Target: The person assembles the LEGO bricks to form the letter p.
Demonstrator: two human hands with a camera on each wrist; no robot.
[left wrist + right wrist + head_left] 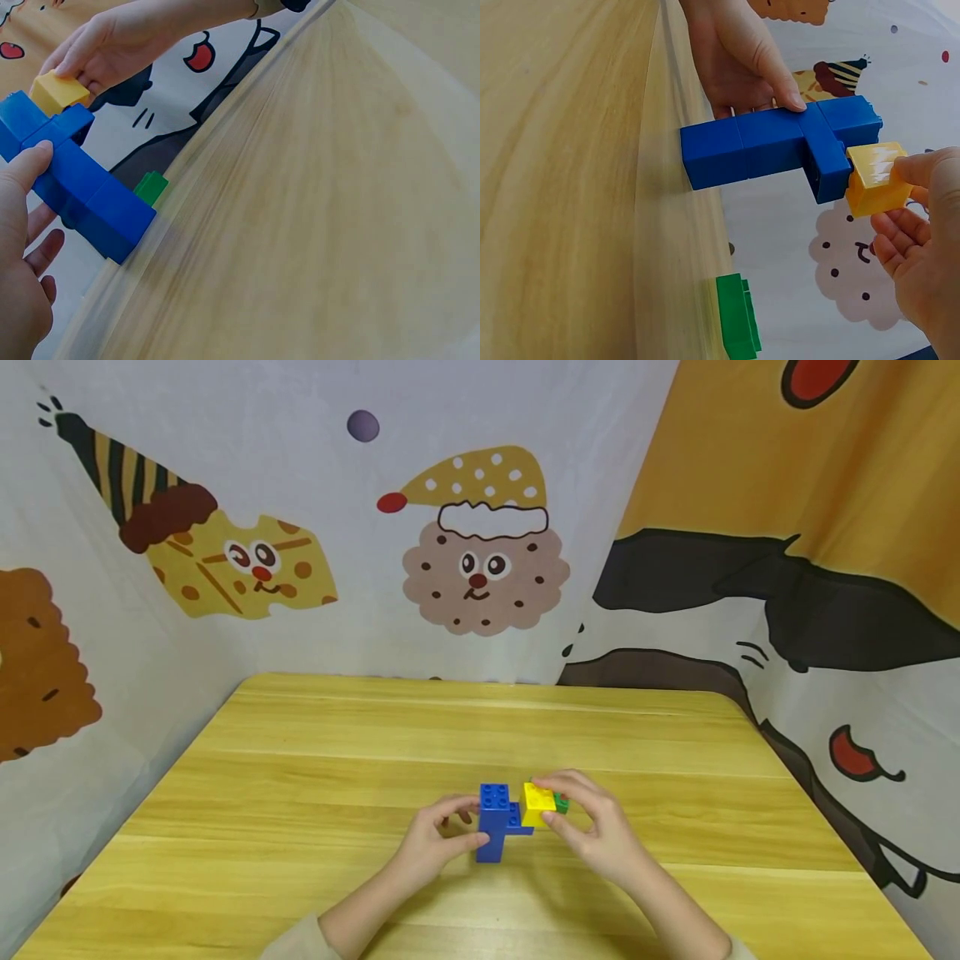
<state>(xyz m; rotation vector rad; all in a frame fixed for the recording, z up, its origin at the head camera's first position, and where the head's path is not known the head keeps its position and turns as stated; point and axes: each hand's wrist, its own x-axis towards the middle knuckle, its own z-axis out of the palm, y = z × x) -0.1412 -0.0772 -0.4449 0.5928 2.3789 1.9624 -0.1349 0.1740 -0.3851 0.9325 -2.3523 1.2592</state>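
A blue building-block tower (491,839) stands upright on the table, with a blue brick (829,165) jutting sideways from its upper part. My left hand (438,839) holds the tower from the left, its thumb on the near face. On the right, my right hand (600,831) pinches a yellow brick (537,804) between thumb and fingers. The yellow brick is at the end of the jutting brick; I cannot tell whether the two are joined. A green brick (737,316) rests on the table, partly hidden behind the yellow one in the head view.
The wood-grain table (337,735) reaches back to a white curtain (360,635) with cartoon prints. A yellow and black printed curtain (750,468) hangs at the right.
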